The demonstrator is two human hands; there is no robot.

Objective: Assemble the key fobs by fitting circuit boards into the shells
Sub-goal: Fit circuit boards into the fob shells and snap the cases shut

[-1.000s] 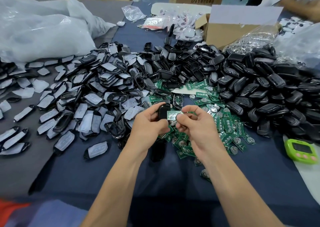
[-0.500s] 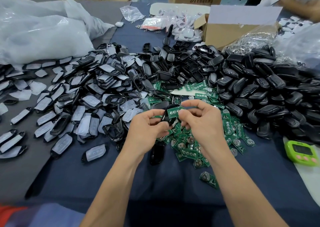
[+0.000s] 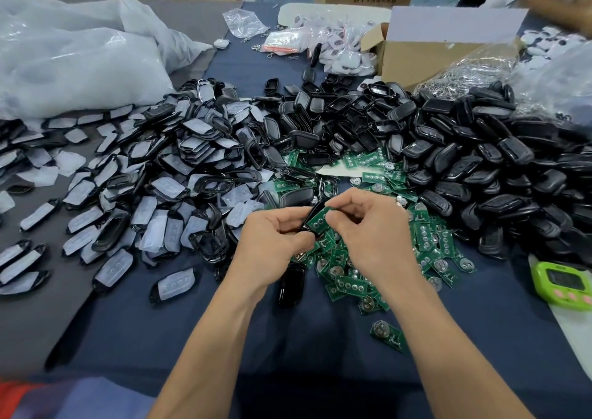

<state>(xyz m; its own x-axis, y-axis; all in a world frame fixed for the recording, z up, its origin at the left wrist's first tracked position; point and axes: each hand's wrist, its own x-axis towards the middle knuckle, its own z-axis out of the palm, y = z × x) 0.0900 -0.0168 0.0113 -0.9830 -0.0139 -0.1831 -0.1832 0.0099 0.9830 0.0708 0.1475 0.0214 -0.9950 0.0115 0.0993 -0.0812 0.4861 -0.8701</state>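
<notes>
Counter (image 3: pixel 320 348) draped in dark blue carries a broad heap of black shells (image 3: pixel 480 162) on the right, a spread of black frames with pale inserts (image 3: pixel 160 178) on the left, and a smaller scatter of green circuit boards (image 3: pixel 426 239) between them. Above that scatter the hands meet. The left hand (image 3: pixel 269 245) curls its fingers round a tilted black shell (image 3: pixel 315 209), while the right hand (image 3: pixel 374 233) pinches a green circuit board (image 3: pixel 320 221) by its upper edge, the board lying against the shell's face.
</notes>
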